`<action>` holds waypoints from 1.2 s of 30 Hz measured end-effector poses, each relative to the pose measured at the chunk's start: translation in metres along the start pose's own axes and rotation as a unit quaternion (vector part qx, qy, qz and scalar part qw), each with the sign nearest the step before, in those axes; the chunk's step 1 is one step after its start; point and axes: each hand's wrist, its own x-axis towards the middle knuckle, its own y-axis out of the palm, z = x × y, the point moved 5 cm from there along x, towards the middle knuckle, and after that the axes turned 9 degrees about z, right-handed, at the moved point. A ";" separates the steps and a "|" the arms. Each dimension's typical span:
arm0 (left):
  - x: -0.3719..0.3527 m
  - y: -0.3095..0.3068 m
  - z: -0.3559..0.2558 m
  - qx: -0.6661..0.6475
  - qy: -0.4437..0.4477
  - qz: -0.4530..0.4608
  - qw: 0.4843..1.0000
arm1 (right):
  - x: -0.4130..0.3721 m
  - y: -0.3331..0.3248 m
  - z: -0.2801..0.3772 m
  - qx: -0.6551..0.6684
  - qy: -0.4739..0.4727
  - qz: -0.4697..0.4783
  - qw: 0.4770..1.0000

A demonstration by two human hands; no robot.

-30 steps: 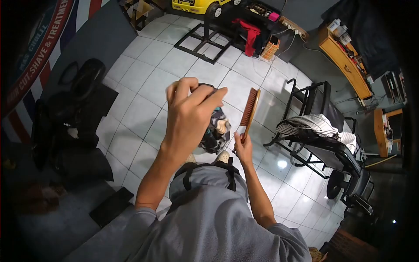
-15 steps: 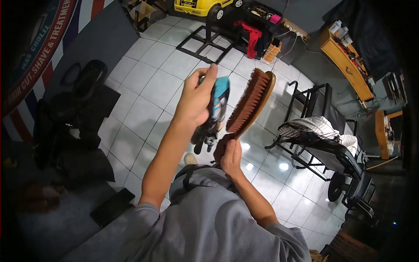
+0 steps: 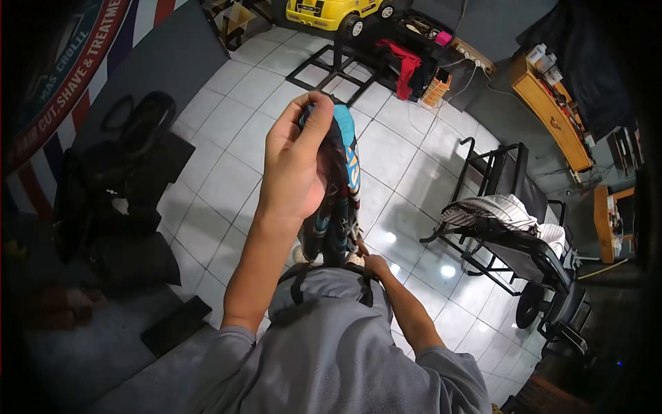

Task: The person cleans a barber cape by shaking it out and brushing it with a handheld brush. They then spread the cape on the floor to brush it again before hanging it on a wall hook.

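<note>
- Head view, 11 o'clock of centre: the left hand (image 3: 293,159) pinches the top of the patterned cloth (image 3: 338,196), which hangs longer below the fingers than half a second ago.
- 5 o'clock: the right hand (image 3: 376,266) has dropped towards the waist, fingers wrapped round the brush (image 3: 362,247); only a bit of brown handle shows, where the bristles stood in full view.
- So the brush has probably gone low behind the cloth; whether they touch, I cannot tell.
- Counted, left to right: two hands, one patterned cloth, one yellow toy car (image 3: 336,15) at 12, one brush, one black chair (image 3: 527,248) at 3.
</note>
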 end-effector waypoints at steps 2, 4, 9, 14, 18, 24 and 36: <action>-0.003 -0.008 0.001 0.031 -0.005 0.013 0.999 | 0.006 0.014 -0.033 0.034 0.059 -0.043 0.997; -0.007 -0.016 0.001 0.051 -0.018 0.033 0.998 | 0.006 -0.006 -0.041 0.137 0.136 -0.104 0.976; -0.018 -0.025 0.014 0.105 -0.024 0.028 0.994 | -0.066 -0.137 0.022 0.374 0.054 -0.401 0.834; -0.030 -0.037 0.044 0.167 -0.012 -0.002 0.986 | -0.164 -0.247 0.142 0.573 -0.296 -0.333 0.688; -0.032 -0.039 0.061 0.208 -0.043 0.013 0.977 | -0.175 -0.262 0.169 0.493 -0.318 -0.346 0.732; -0.039 -0.060 0.073 0.232 -0.091 0.040 0.968 | -0.184 -0.262 0.156 0.530 -0.260 -0.362 0.722; -0.034 -0.060 0.074 0.464 -0.070 0.183 0.864 | -0.226 -0.291 0.144 0.384 -0.269 -0.453 0.759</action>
